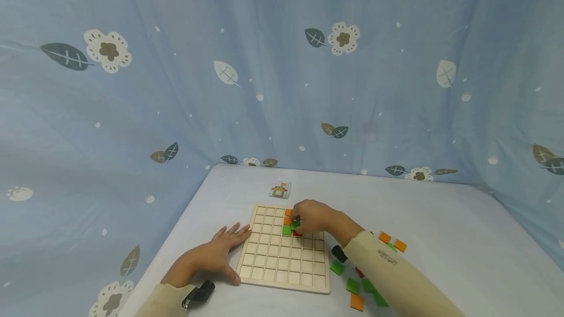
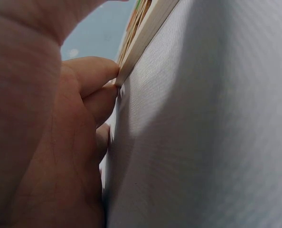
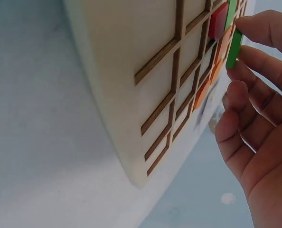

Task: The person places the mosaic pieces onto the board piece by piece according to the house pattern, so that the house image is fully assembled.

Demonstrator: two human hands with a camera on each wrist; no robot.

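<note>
A wooden grid board (image 1: 264,283) lies on the white table. My right hand (image 1: 314,215) is over its upper part, pinching a green square tile (image 3: 234,49) between thumb and fingers. In the right wrist view that tile is held on edge, close to the board's cells. A red tile (image 3: 218,21), another green tile (image 1: 287,230) and orange tiles (image 1: 287,220) sit in the grid around it; the hand partly hides them in the head view. Along the board's left edge rests my left hand (image 1: 216,254), fingers spread, thumb near the lower left corner; fingertips (image 2: 105,73) touch the board's side.
Beyond the board lies a small pattern card (image 1: 280,190) with a coloured picture. Loose green tiles (image 1: 337,267), orange tiles (image 1: 400,245) and a red tile (image 1: 360,272) are scattered on the right, partly under the right sleeve (image 1: 392,268). A blue curtain (image 1: 282,87) hangs behind the table.
</note>
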